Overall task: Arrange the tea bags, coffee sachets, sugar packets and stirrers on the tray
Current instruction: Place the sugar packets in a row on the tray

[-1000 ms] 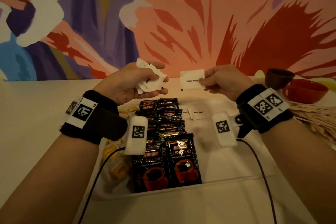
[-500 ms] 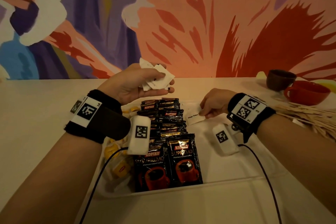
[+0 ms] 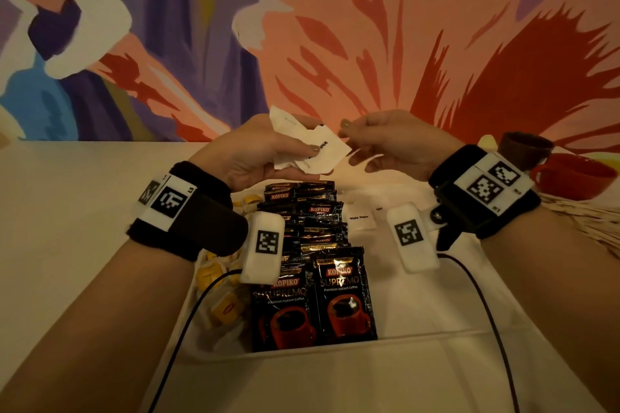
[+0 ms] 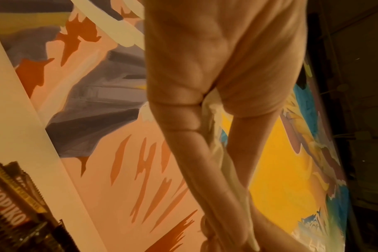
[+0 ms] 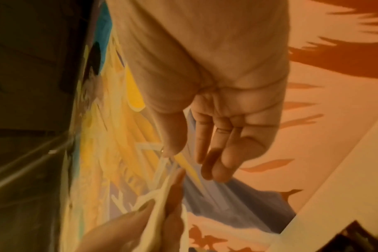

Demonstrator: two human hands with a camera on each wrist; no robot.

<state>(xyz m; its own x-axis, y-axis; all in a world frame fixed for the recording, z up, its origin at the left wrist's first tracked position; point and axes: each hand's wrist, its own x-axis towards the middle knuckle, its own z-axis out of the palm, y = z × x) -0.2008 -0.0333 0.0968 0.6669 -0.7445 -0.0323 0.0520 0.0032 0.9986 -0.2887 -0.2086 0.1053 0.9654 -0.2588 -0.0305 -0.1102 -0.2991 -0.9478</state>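
Above the white tray (image 3: pixel 436 329), the left hand (image 3: pixel 255 157) pinches a bunch of white sugar packets (image 3: pixel 312 151), the right hand (image 3: pixel 392 147) reaching in beside them with loose fingers. Kopiko coffee sachets (image 3: pixel 315 278) fill a middle row, yellow tea bags (image 3: pixel 221 305) lie left, and more sugar packets (image 3: pixel 360 220) lie right.

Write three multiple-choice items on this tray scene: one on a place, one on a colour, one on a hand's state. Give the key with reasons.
1. Where on the tray do the Kopiko coffee sachets lie?
A. far right edge
B. between the yellow tea bags and the laid sugar packets
C. outside it

2. What colour is the cup at the right?
A. red
B. green
C. white

3. What is the left hand doing?
A. resting flat
B. hanging idle
C. gripping white sugar packets

Key: B, tea bags left of them, sugar right; A, red cup beside a brown one; C, thumb pins the packets.
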